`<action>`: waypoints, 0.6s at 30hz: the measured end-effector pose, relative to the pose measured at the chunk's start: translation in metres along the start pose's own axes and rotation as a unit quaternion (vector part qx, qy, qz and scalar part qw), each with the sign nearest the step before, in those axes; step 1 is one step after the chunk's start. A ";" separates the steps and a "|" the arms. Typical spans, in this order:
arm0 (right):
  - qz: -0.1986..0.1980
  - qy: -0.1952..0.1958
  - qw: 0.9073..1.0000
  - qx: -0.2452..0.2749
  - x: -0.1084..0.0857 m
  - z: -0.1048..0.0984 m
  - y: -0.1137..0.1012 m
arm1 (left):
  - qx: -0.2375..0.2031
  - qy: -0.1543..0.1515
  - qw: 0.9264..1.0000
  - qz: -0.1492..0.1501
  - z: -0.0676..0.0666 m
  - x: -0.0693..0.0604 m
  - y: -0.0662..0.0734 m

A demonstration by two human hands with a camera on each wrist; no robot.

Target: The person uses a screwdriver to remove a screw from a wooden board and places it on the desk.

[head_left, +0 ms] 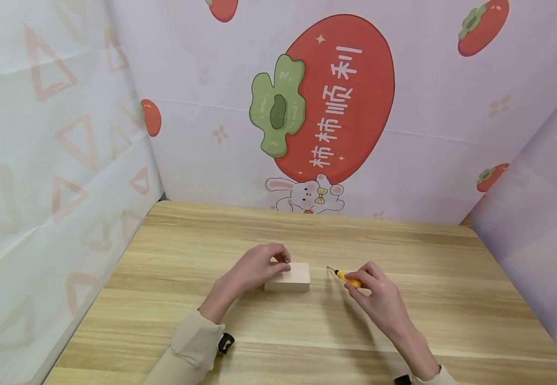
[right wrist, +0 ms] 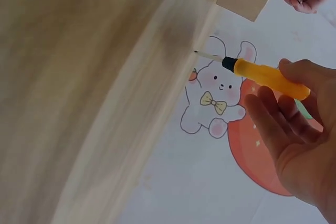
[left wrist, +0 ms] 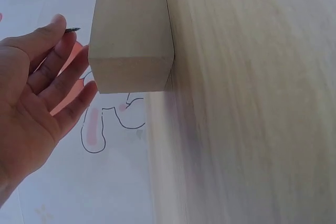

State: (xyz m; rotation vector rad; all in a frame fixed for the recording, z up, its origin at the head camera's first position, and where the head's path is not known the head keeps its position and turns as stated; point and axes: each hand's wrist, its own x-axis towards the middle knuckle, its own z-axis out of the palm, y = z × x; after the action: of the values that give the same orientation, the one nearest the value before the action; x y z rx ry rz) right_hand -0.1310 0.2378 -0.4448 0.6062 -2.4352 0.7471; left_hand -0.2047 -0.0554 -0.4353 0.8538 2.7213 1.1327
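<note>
A pale wooden block [head_left: 294, 273] lies on the table, its long side facing me. Over the block's left part is my left hand [head_left: 258, 266], pinching a small dark screw [left wrist: 73, 30] between thumb and forefinger; only its pointed end shows in the left wrist view. To the right of the block, my right hand [head_left: 378, 293] grips a screwdriver [right wrist: 268, 76] by its yellow handle. Its thin metal shaft points left, toward the block, and its tip is apart from both block and screw. Whether the left fingers touch the block I cannot tell.
The wood-grain table [head_left: 201, 230] reaches back to a printed cloth wall [head_left: 201, 160] with a large persimmon and a rabbit. A white cloth [head_left: 18, 214] with triangles hangs at the left, and another cloth [head_left: 548, 224] borders the right side.
</note>
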 end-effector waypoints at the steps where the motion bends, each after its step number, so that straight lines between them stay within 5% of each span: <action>1: 0.001 -0.006 1.000 -0.006 -0.001 0.000 0.000 | -0.001 -0.001 1.000 0.000 -0.001 -0.001 0.000; 12: 0.031 -0.102 0.991 -0.084 -0.010 -0.006 0.000 | 0.012 0.013 1.000 0.022 -0.005 -0.008 -0.007; 18: 0.028 -0.133 0.987 -0.085 -0.012 -0.005 0.002 | -0.034 0.007 0.999 0.019 -0.008 -0.013 -0.011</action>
State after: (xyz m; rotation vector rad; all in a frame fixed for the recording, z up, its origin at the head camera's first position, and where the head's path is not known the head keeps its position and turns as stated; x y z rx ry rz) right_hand -0.1212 0.2457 -0.4491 0.6054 -2.7358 0.4978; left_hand -0.2005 -0.0736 -0.4383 0.8946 2.6710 1.2349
